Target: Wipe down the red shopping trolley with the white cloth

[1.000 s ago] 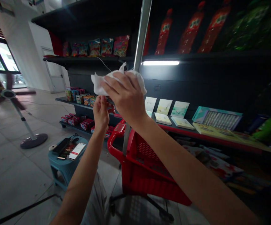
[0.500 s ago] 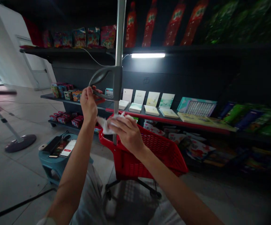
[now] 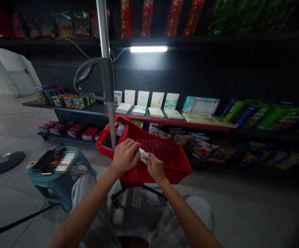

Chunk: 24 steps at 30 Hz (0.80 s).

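My right hand (image 3: 155, 166) pinches a crumpled white tissue (image 3: 143, 155) in front of the red shopping cart (image 3: 165, 168). At the tissue's other side is my left hand (image 3: 125, 155), its fingers curled in and closed on the edge. Both hands are close together, over the near side of the cart. Behind my left hand rises a metal pole (image 3: 110, 124) with a grey loop-shaped handle (image 3: 87, 77); neither hand touches that handle. The pole's lower end is hidden behind my left hand and the cart.
A blue plastic stool (image 3: 48, 179) on the left bears phones and a black case. Dark shelves (image 3: 87, 107) ahead hold books (image 3: 156, 112), small boxes, snack bags and red bottles (image 3: 146, 17). A round stand base (image 3: 6, 162) and a black bar (image 3: 20, 221) lie at the left.
My left hand has let go of the grey handle and come down to the tissue. My right hand has lowered with the tissue, away from the pole. The view has shifted right.
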Each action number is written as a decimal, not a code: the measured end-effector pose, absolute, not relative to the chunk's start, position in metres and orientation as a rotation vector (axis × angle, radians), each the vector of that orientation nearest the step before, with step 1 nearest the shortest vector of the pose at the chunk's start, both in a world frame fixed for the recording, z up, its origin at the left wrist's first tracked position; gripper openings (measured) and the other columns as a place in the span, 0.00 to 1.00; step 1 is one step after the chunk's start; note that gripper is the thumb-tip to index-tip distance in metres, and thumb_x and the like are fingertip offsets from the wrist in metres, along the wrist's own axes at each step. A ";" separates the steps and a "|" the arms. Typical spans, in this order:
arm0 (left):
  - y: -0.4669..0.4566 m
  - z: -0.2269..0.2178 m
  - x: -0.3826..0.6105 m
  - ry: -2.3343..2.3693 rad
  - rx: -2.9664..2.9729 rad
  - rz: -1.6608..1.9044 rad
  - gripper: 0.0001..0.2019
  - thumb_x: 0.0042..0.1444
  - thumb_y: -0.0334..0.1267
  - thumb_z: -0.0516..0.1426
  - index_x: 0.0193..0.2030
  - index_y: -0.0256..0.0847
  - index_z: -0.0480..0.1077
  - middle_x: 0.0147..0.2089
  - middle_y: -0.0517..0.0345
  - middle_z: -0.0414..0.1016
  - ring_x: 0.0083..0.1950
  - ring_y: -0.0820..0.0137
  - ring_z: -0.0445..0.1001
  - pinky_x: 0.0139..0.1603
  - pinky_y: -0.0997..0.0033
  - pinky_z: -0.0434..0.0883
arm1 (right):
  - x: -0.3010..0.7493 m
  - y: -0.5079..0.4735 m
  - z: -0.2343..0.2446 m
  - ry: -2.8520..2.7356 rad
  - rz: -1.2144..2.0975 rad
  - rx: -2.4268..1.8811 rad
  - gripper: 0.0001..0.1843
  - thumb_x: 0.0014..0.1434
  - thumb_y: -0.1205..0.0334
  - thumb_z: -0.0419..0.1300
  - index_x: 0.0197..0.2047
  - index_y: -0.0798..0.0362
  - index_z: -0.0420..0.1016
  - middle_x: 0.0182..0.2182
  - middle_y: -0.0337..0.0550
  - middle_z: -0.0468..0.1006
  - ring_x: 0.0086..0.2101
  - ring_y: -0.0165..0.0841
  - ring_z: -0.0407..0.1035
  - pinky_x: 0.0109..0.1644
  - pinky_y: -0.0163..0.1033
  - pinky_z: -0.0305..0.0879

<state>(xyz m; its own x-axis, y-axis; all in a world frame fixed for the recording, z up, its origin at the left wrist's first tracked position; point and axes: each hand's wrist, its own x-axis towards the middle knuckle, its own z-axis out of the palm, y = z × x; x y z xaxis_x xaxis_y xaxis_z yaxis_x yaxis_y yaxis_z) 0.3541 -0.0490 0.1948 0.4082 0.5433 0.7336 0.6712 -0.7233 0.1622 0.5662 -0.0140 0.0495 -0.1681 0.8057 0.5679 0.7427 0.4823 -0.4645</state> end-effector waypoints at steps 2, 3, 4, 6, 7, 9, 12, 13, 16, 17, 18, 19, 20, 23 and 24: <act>-0.036 0.169 0.365 -1.364 -2.581 -0.813 0.13 0.66 0.37 0.53 0.50 0.39 0.76 0.46 0.47 0.81 0.49 0.61 0.79 0.49 0.62 0.73 | 0.561 -0.010 0.050 -1.950 0.113 -1.270 0.21 0.69 0.67 0.47 0.59 0.54 0.73 0.50 0.53 0.81 0.49 0.42 0.77 0.55 0.42 0.70; -0.029 0.159 0.367 -1.492 -2.569 -0.640 0.15 0.68 0.40 0.52 0.50 0.37 0.77 0.47 0.45 0.82 0.48 0.60 0.80 0.48 0.62 0.73 | 0.558 -0.008 0.051 -1.962 0.121 -1.264 0.20 0.69 0.67 0.47 0.59 0.54 0.73 0.51 0.52 0.81 0.49 0.41 0.76 0.55 0.42 0.69; -0.022 0.151 0.367 -1.602 -2.543 -0.488 0.17 0.69 0.41 0.50 0.49 0.35 0.78 0.46 0.42 0.82 0.46 0.59 0.80 0.47 0.61 0.73 | 0.555 -0.007 0.053 -1.970 0.129 -1.265 0.20 0.69 0.66 0.47 0.59 0.54 0.73 0.51 0.52 0.81 0.49 0.41 0.76 0.55 0.41 0.68; -0.011 0.139 0.364 -1.734 -2.471 -0.300 0.23 0.71 0.44 0.47 0.44 0.32 0.80 0.43 0.38 0.83 0.45 0.58 0.82 0.48 0.60 0.71 | 0.548 -0.003 0.056 -1.980 0.140 -1.292 0.19 0.70 0.65 0.48 0.58 0.54 0.74 0.51 0.51 0.81 0.48 0.40 0.76 0.54 0.39 0.68; -0.006 0.135 0.361 -1.764 -2.439 -0.267 0.25 0.72 0.44 0.46 0.42 0.31 0.81 0.42 0.37 0.83 0.45 0.58 0.82 0.49 0.60 0.71 | 0.544 0.000 0.058 -1.985 0.144 -1.311 0.18 0.71 0.65 0.48 0.58 0.54 0.74 0.50 0.51 0.81 0.47 0.39 0.76 0.53 0.39 0.68; 0.002 0.131 0.355 -1.794 -2.386 -0.267 0.27 0.72 0.45 0.45 0.41 0.30 0.82 0.42 0.35 0.83 0.45 0.57 0.82 0.49 0.60 0.70 | 0.535 0.006 0.061 -1.992 0.154 -1.336 0.18 0.72 0.65 0.48 0.58 0.54 0.74 0.50 0.50 0.81 0.46 0.38 0.76 0.51 0.38 0.67; 0.013 0.129 0.348 -1.854 -2.309 -0.274 0.29 0.72 0.44 0.43 0.43 0.29 0.83 0.42 0.34 0.84 0.45 0.56 0.83 0.47 0.59 0.69 | 0.525 0.016 0.059 -1.994 0.187 -1.318 0.18 0.72 0.64 0.48 0.59 0.53 0.73 0.51 0.49 0.81 0.47 0.38 0.76 0.53 0.38 0.68; 0.017 0.127 0.346 -1.880 -2.275 -0.274 0.29 0.72 0.44 0.43 0.44 0.29 0.83 0.42 0.34 0.84 0.45 0.56 0.83 0.47 0.59 0.69 | 0.524 0.018 0.057 -1.999 0.200 -1.295 0.18 0.72 0.64 0.49 0.60 0.52 0.73 0.51 0.49 0.81 0.48 0.38 0.76 0.54 0.38 0.68; 0.029 0.121 0.341 -1.946 -2.163 -0.321 0.29 0.71 0.45 0.43 0.45 0.31 0.84 0.42 0.34 0.84 0.45 0.55 0.83 0.48 0.58 0.69 | 0.535 0.023 0.047 -2.039 0.225 -1.210 0.18 0.71 0.65 0.49 0.59 0.52 0.73 0.53 0.49 0.80 0.52 0.38 0.74 0.58 0.40 0.68; 0.033 0.119 0.340 -1.956 -2.130 -0.352 0.29 0.71 0.45 0.43 0.44 0.31 0.84 0.42 0.35 0.84 0.45 0.55 0.83 0.48 0.58 0.68 | 0.545 0.024 0.044 -2.059 0.229 -1.189 0.18 0.71 0.65 0.49 0.59 0.52 0.73 0.54 0.49 0.80 0.53 0.39 0.74 0.59 0.41 0.68; 0.037 0.116 0.338 -1.958 -2.104 -0.387 0.29 0.71 0.45 0.44 0.43 0.32 0.84 0.42 0.36 0.84 0.45 0.56 0.83 0.49 0.58 0.68 | 0.558 0.023 0.040 -2.078 0.232 -1.179 0.19 0.71 0.65 0.48 0.59 0.52 0.73 0.54 0.49 0.79 0.54 0.39 0.73 0.60 0.42 0.68; 0.040 0.114 0.336 -1.954 -2.088 -0.421 0.28 0.71 0.45 0.44 0.42 0.33 0.84 0.41 0.36 0.84 0.44 0.56 0.83 0.49 0.57 0.67 | 0.572 0.022 0.037 -2.091 0.234 -1.186 0.19 0.72 0.65 0.48 0.59 0.52 0.73 0.54 0.49 0.79 0.55 0.39 0.73 0.61 0.43 0.67; 0.043 0.112 0.334 -1.943 -2.082 -0.448 0.28 0.71 0.44 0.44 0.41 0.33 0.84 0.40 0.37 0.84 0.43 0.56 0.83 0.50 0.57 0.67 | 0.589 0.020 0.035 -2.098 0.237 -1.206 0.19 0.72 0.65 0.47 0.59 0.52 0.73 0.54 0.49 0.79 0.54 0.39 0.73 0.62 0.44 0.67; 0.051 0.108 0.328 -1.907 -2.070 -0.498 0.27 0.70 0.43 0.45 0.40 0.32 0.84 0.39 0.36 0.84 0.42 0.57 0.82 0.51 0.55 0.65 | 0.641 0.012 0.031 -2.086 0.250 -1.328 0.19 0.72 0.64 0.46 0.58 0.52 0.73 0.53 0.49 0.79 0.52 0.39 0.74 0.59 0.44 0.68; 0.053 0.107 0.327 -1.899 -2.063 -0.505 0.27 0.70 0.43 0.45 0.39 0.32 0.84 0.39 0.36 0.84 0.41 0.56 0.82 0.51 0.55 0.65 | 0.654 0.008 0.031 -2.072 0.249 -1.381 0.19 0.72 0.64 0.46 0.58 0.52 0.73 0.52 0.49 0.79 0.52 0.39 0.74 0.58 0.43 0.69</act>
